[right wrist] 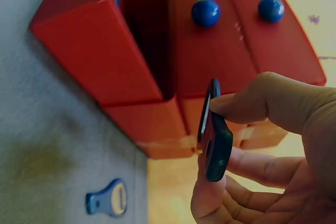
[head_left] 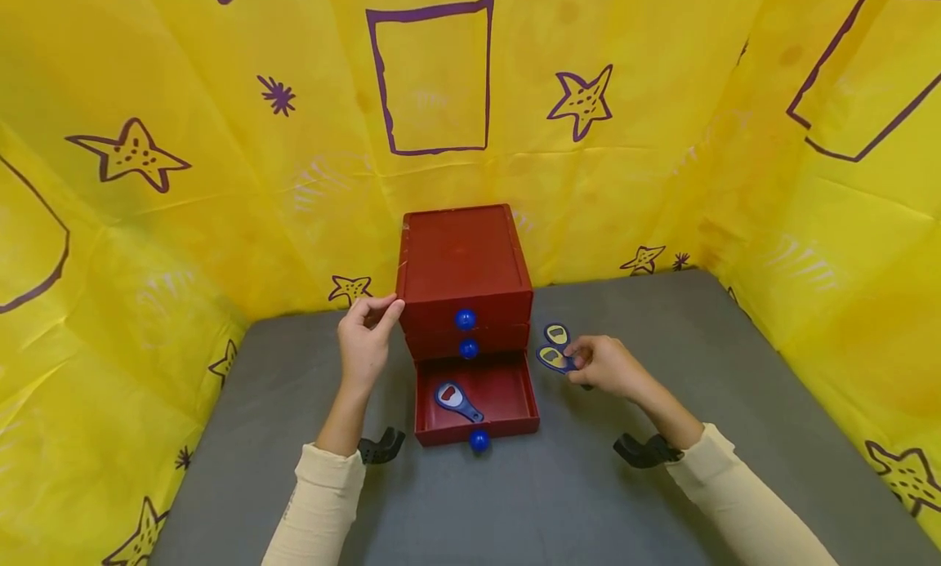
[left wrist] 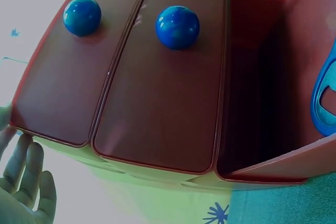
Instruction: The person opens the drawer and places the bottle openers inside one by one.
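A red drawer cabinet (head_left: 466, 256) with blue knobs has its bottom drawer (head_left: 507, 390) pulled out. Inside lies a blue bottle opener (head_left: 457, 401) with a pale, ringed head. My left hand (head_left: 363, 345) touches the cabinet's upper left front corner with its fingertips; the left wrist view shows its fingers (left wrist: 32, 166) fairly straight beside the side wall. Right of the cabinet, my right hand (head_left: 606, 363) pinches a second bottle opener (right wrist: 216, 145) between thumb and fingers, held on edge in the right wrist view. Another bottle opener (right wrist: 107, 199) lies on the table.
The grey table (head_left: 603, 517) carries the cabinet, whose two upper drawers are closed. Yellow cloth (head_left: 309, 182) with purple drawings hangs behind and along both sides. Black straps (head_left: 645, 450) sit at the wrists.
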`<state>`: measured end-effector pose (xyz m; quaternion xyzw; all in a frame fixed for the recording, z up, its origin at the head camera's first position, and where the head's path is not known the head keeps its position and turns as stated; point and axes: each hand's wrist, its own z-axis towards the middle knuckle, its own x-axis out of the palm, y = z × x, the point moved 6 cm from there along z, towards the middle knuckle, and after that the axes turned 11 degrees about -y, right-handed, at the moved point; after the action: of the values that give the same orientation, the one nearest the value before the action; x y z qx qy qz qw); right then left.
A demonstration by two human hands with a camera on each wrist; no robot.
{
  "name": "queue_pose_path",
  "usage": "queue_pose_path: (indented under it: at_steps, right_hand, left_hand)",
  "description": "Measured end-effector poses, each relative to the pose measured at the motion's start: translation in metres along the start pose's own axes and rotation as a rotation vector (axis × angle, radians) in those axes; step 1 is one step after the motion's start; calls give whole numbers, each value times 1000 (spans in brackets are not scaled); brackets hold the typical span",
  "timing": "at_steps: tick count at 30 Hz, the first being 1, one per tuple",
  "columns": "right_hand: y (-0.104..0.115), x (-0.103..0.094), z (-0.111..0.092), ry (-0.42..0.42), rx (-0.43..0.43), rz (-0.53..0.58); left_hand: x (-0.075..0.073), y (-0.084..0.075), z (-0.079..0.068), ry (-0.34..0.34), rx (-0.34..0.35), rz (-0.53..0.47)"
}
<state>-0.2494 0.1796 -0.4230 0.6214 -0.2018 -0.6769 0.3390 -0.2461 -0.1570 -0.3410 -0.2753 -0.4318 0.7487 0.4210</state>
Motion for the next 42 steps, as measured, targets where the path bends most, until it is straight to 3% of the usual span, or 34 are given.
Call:
queue_pose_path:
  at_steps: [8, 20, 33, 38, 42]
  right_hand:
    - [29, 10, 5, 41, -110, -26]
    - [67, 66, 11, 182, -183, -73]
    - [63, 130, 21, 129, -124, -291]
    - [62, 137, 20, 140, -125, -234]
    - [64, 125, 19, 179, -150, -141]
  left_hand:
    - [1, -1, 2, 17, -24, -5]
    - [0, -3, 2, -18, 14, 15]
    - [-1, 0, 0, -14, 11, 14]
    - [-1, 2, 0, -21, 8, 10]
    - [0, 3, 1, -23, 9, 4]
